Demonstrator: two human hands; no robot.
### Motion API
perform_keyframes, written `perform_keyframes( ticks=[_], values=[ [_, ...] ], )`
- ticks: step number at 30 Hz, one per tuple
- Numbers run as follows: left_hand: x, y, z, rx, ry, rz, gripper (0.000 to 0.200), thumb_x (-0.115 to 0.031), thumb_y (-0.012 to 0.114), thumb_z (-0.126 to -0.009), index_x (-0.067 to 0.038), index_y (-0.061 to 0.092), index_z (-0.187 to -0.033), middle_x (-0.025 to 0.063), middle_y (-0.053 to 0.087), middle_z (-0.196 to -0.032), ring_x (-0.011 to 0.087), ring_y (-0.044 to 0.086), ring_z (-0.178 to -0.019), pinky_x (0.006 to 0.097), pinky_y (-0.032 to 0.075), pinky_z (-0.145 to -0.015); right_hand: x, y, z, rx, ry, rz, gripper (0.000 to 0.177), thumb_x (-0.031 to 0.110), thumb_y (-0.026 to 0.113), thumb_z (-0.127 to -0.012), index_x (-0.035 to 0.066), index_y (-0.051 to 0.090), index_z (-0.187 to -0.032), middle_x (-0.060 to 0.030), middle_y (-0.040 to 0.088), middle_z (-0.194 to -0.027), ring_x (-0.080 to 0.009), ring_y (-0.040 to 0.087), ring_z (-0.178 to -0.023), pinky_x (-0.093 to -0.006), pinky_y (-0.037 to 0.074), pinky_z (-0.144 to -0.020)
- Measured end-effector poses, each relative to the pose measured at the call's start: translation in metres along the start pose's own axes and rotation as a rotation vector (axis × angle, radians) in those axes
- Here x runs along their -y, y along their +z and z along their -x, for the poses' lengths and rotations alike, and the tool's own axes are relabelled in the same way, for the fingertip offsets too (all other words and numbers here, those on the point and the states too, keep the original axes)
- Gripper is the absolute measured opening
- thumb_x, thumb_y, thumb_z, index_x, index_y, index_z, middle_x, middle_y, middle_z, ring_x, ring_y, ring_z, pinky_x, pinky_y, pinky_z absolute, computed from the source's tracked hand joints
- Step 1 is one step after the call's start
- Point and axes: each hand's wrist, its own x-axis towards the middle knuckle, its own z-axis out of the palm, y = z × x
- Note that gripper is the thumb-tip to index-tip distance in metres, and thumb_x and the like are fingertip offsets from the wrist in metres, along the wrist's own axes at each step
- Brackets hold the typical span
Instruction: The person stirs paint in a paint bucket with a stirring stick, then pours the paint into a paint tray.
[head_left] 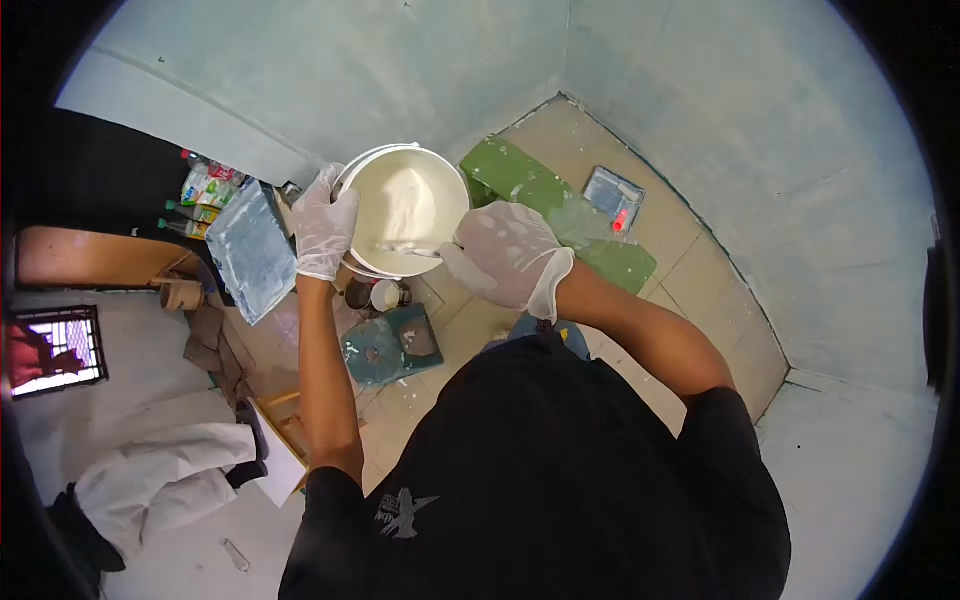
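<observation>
A white bucket [460,172] is held up in front of me, tilted so that I look into it. Creamy white paint-like stuff [405,205] coats its inside. My left hand [325,228], in a thin white glove, grips the bucket's left side at the rim. My right hand [508,255], gloved too, is closed in a fist at the lower right of the rim. From it a pale, stick-like tool [412,250] reaches into the bucket. Its grip is hidden in the fist, and its exact kind does not show.
Below lie a green board [610,262], a blue tray [612,195] with a red-orange item [620,220], a smeared blue panel [250,255], small tins [388,294] and a blue-green step or box [375,352]. Bottles [190,228] stand at the left. Pale walls [720,130] meet ahead.
</observation>
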Motion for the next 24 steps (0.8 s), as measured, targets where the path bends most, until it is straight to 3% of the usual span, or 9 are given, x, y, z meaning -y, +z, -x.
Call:
perform_keyframes(
  ticks=[2,8,10,12,14,15,20,24],
  values=[
    [0.002,0.001,0.000,-0.035,0.059,-0.023,0.029,-0.016,0.057,-0.080,-0.005,0.065,-0.105,0.0143,0.070,-0.090,0.0237,0.067,-0.080,0.0338,0.050,-0.077,0.000,0.003,0.002,-0.182,0.025,-0.052,0.029,0.027,0.054,-0.083,0.001,0.062,-0.073,-0.0182,0.064,-0.074,-0.0368,0.063,-0.074,-0.0459,0.050,-0.069],
    [0.001,0.001,-0.001,-0.068,0.047,-0.024,0.028,-0.015,0.058,-0.080,-0.004,0.065,-0.105,0.0139,0.070,-0.088,0.0215,0.066,-0.080,0.0337,0.050,-0.075,-0.015,0.006,0.018,-0.180,-0.023,0.027,0.038,0.030,0.051,-0.090,0.000,0.063,-0.070,-0.0211,0.061,-0.067,-0.0399,0.060,-0.067,-0.0485,0.047,-0.066],
    [-0.002,-0.001,-0.001,-0.059,0.008,-0.020,0.027,-0.013,0.057,-0.078,-0.002,0.064,-0.102,0.0137,0.069,-0.088,0.0204,0.065,-0.078,0.0323,0.050,-0.076,-0.013,0.009,0.017,-0.371,0.032,0.090,0.038,0.029,0.051,-0.090,0.000,0.063,-0.069,-0.0210,0.060,-0.066,-0.0397,0.060,-0.066,-0.0479,0.048,-0.065],
    [0.001,0.000,-0.002,-0.061,0.023,0.027,0.027,-0.013,0.057,-0.078,-0.003,0.064,-0.102,0.0137,0.069,-0.088,0.0205,0.065,-0.078,0.0326,0.050,-0.076,-0.011,0.007,0.011,-0.272,0.079,-0.033,0.038,0.028,0.052,-0.089,0.002,0.063,-0.065,-0.0202,0.060,-0.064,-0.0396,0.061,-0.065,-0.0475,0.049,-0.065],
    [0.004,0.001,-0.004,-0.063,0.042,0.078,0.027,-0.013,0.058,-0.078,-0.003,0.064,-0.102,0.0138,0.069,-0.087,0.0207,0.065,-0.078,0.0329,0.050,-0.075,-0.010,0.018,0.012,-0.353,0.030,0.037,0.037,0.026,0.053,-0.089,0.003,0.062,-0.062,-0.0189,0.060,-0.063,-0.0389,0.061,-0.063,-0.0476,0.048,-0.064],
    [0.005,0.001,-0.006,-0.084,0.062,0.050,0.027,-0.014,0.058,-0.078,-0.003,0.064,-0.101,0.0138,0.069,-0.087,0.0209,0.065,-0.077,0.0333,0.050,-0.075,-0.011,0.018,0.018,-0.290,-0.042,0.014,0.035,0.025,0.053,-0.088,0.004,0.061,-0.061,-0.0182,0.060,-0.063,-0.0382,0.061,-0.064,-0.0476,0.048,-0.064],
    [0.010,0.002,-0.008,-0.109,0.058,0.088,0.024,-0.015,0.057,-0.078,-0.002,0.064,-0.098,0.0120,0.067,-0.080,0.0199,0.061,-0.069,0.0316,0.049,-0.071,-0.011,0.001,0.021,-0.365,0.040,0.068,0.035,0.024,0.054,-0.088,0.003,0.061,-0.061,-0.0185,0.060,-0.062,-0.0384,0.061,-0.064,-0.0475,0.047,-0.065],
    [-0.005,-0.003,-0.005,-0.104,0.055,0.103,0.024,-0.015,0.057,-0.079,-0.002,0.064,-0.097,0.0089,0.065,-0.076,0.0142,0.059,-0.068,0.0303,0.049,-0.068,-0.004,0.010,0.031,-0.395,-0.066,0.082,0.035,0.024,0.055,-0.088,0.004,0.061,-0.060,-0.0179,0.060,-0.061,-0.0380,0.060,-0.062,-0.0466,0.047,-0.063]
  ],
)
